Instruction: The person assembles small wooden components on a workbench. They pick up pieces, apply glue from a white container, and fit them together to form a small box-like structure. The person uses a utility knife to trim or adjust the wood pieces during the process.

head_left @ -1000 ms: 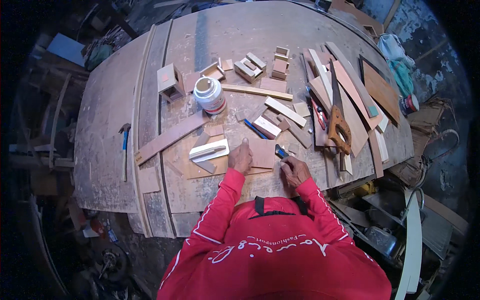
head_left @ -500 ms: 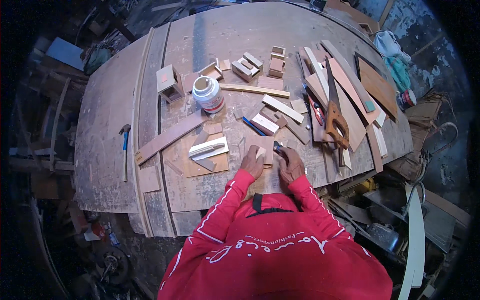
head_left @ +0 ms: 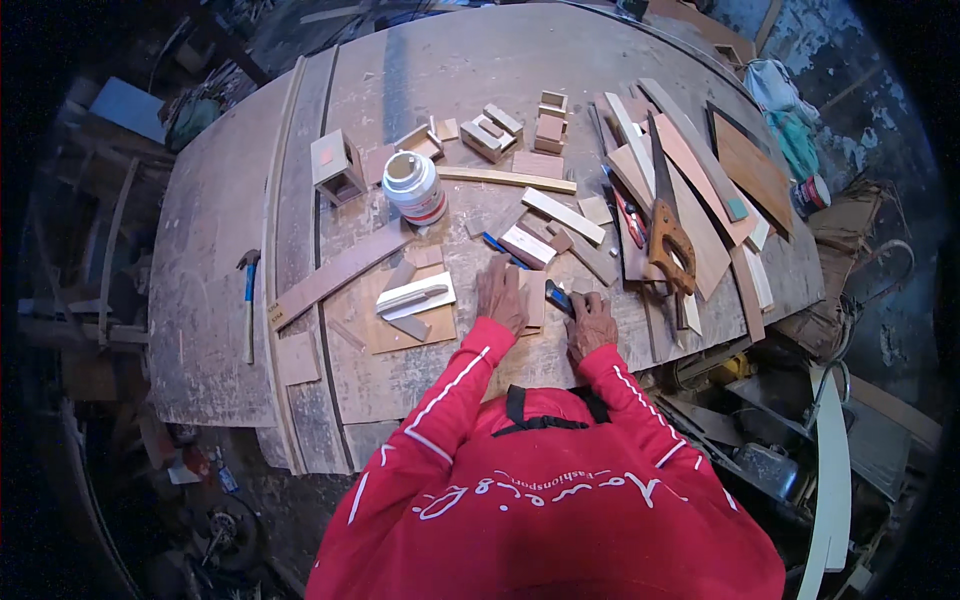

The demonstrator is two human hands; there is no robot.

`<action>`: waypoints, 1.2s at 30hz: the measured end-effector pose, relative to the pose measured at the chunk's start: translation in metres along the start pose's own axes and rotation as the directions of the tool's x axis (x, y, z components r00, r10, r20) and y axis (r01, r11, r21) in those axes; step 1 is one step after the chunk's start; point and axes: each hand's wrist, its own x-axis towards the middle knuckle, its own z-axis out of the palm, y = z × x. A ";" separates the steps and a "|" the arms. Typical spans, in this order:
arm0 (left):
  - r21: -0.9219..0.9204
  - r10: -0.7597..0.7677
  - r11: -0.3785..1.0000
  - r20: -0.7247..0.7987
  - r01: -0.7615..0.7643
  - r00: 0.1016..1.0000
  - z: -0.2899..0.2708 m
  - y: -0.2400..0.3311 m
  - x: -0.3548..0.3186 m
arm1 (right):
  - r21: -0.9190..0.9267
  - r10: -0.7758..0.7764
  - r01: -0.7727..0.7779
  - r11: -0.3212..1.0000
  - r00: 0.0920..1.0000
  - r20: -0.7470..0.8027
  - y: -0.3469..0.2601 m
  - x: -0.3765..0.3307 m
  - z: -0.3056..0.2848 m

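My left hand (head_left: 502, 298) reaches forward over the left side of a small thin wood panel (head_left: 534, 297), its fingers stretched out and holding nothing that I can see. Its fingertips are beside a slim blue strip (head_left: 494, 242) that lies under a pale wood block (head_left: 528, 246). On the panel's other side, my right hand (head_left: 593, 328) rests low at the table, closed around the rear end of a blue-and-black tool that looks like a utility knife (head_left: 558, 296). The knife's front end points toward the panel. Part of the panel is hidden under my left hand.
A white glue tub (head_left: 413, 190) stands left of centre, near several small wooden boxes (head_left: 491, 134). A handsaw (head_left: 671, 240) lies on boards at the right. Stacked wood pieces (head_left: 416, 300) lie left of my hands. A hammer (head_left: 249, 290) is at the far left.
My left hand has moved forward from the panel's near edge, and its fingers have straightened. My right hand has shifted slightly right and back, so more of the knife shows.
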 end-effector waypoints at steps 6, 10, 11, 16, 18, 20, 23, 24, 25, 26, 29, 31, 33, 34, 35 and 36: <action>0.010 -0.045 0.999 -0.004 0.045 0.999 0.028 -0.016 -0.019 | 0.034 0.035 -0.036 0.999 0.999 0.031 -0.001 0.004 -0.003; -0.009 -0.036 0.999 -0.098 0.036 0.995 0.015 -0.005 -0.024 | 0.071 0.056 -0.053 0.996 0.998 -0.036 -0.001 0.002 -0.003; 0.007 -0.018 1.000 -0.142 0.019 0.990 0.010 0.000 -0.023 | 0.090 0.051 -0.047 0.995 0.998 -0.038 0.000 0.002 -0.005; -0.095 -0.176 0.978 0.087 0.184 0.981 -0.001 0.003 -0.014 | 0.113 0.013 -0.004 0.994 0.997 -0.075 0.003 -0.004 -0.007; -0.143 -0.213 0.965 0.050 0.218 0.976 0.006 -0.001 -0.017 | 0.109 -0.004 0.018 0.994 0.992 -0.129 0.000 -0.009 -0.008; -0.157 -0.298 0.941 0.037 0.300 0.954 0.002 0.006 -0.020 | 0.203 -0.005 0.040 0.978 0.985 -0.171 -0.011 -0.013 -0.017; -0.356 -0.401 0.853 0.023 0.382 0.916 -0.002 0.012 -0.018 | 0.390 -0.114 0.180 0.903 0.976 -0.186 -0.018 -0.010 -0.019; -0.400 -0.441 0.819 0.024 0.413 0.897 0.000 0.013 -0.017 | 0.455 -0.142 0.208 0.866 0.974 -0.174 -0.024 -0.008 -0.017; -0.441 -0.484 0.781 0.019 0.442 0.875 0.002 0.011 -0.017 | 0.521 -0.180 0.240 0.819 0.970 -0.163 -0.036 -0.004 -0.019; -0.483 -0.526 0.740 0.020 0.469 0.850 0.006 0.009 -0.017 | 0.653 -0.125 0.115 0.749 0.992 -0.031 -0.050 -0.001 -0.026; -0.548 -0.635 0.654 -0.024 0.521 0.772 0.011 0.000 -0.020 | 0.623 -0.205 0.221 0.751 0.974 -0.098 -0.069 0.016 -0.018; -0.600 -0.706 0.562 0.010 0.569 0.708 0.006 -0.005 -0.020 | 0.615 -0.168 0.183 0.767 0.982 -0.083 -0.078 0.025 -0.015; -0.580 -0.707 0.594 -0.046 0.557 0.706 -0.004 -0.005 -0.021 | 0.588 -0.149 0.157 0.793 0.987 -0.061 -0.085 0.034 -0.011; -0.524 -0.670 0.670 -0.121 0.526 0.733 -0.010 -0.006 -0.026 | 0.573 -0.126 0.118 0.811 0.992 -0.027 -0.091 0.042 -0.010; -0.459 -0.618 0.741 -0.180 0.490 0.765 -0.022 0.001 -0.026 | 0.542 -0.171 0.193 0.818 0.981 -0.091 -0.089 0.051 -0.004; -0.518 -0.656 0.662 -0.048 0.542 0.754 -0.037 0.005 -0.027 | 0.506 -0.216 0.265 0.821 0.964 -0.154 -0.084 0.063 0.005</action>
